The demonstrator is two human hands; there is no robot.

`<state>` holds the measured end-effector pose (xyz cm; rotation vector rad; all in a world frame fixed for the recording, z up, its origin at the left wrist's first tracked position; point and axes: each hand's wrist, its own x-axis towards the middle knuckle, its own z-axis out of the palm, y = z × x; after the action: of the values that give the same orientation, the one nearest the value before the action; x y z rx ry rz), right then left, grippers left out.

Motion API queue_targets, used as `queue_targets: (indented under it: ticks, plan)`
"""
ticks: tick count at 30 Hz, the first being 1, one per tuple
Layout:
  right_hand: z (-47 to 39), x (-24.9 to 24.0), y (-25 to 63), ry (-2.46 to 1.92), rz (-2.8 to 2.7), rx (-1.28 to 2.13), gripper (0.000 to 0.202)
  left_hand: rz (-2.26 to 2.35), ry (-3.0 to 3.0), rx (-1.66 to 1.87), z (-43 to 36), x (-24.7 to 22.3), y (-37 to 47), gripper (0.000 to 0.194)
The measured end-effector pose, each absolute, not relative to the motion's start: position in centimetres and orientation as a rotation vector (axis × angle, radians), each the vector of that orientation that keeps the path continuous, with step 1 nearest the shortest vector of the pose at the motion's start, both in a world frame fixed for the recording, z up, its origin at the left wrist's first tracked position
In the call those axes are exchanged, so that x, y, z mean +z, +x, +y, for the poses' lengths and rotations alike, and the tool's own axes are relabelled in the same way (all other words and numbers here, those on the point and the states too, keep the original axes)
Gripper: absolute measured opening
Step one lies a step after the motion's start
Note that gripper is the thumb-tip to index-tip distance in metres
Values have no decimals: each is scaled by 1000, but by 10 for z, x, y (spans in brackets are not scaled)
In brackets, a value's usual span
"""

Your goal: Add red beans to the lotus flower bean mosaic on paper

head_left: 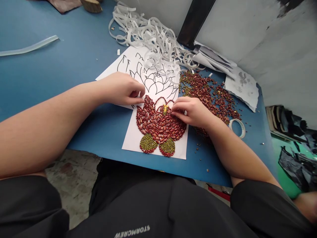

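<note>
A flower picture made of red-brown beans (160, 124) covers a white sheet (130, 140) near the table's front edge. Two leaf shapes of green beans (148, 142) sit at its bottom, and a small yellow patch (165, 108) marks the upper middle. My left hand (126, 89) is curled at the flower's upper left, thumb and fingers drawn close together. At the upper right petals, my right hand (189, 110) touches the beans with bent fingers. Whatever either hand may pinch is too small or hidden to make out. Behind lies a line-drawn flower sheet (151, 82), partly under the left hand.
Loose red and green beans (208, 92) are heaped to the right, beside a tape roll (237, 128). Curled white paper strips (153, 36) pile up against the wall. Torn paper (242, 84) lies at the right edge, a clear strip (29, 46) at the left.
</note>
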<state>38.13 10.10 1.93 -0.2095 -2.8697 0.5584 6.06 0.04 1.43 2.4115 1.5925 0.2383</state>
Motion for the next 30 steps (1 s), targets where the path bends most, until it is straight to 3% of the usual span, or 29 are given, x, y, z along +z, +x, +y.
queue_targets:
  ticks: [30]
  plan:
    - [104,14,387,-104,-2773,521,18,1617,2396,212,0,16,63,30]
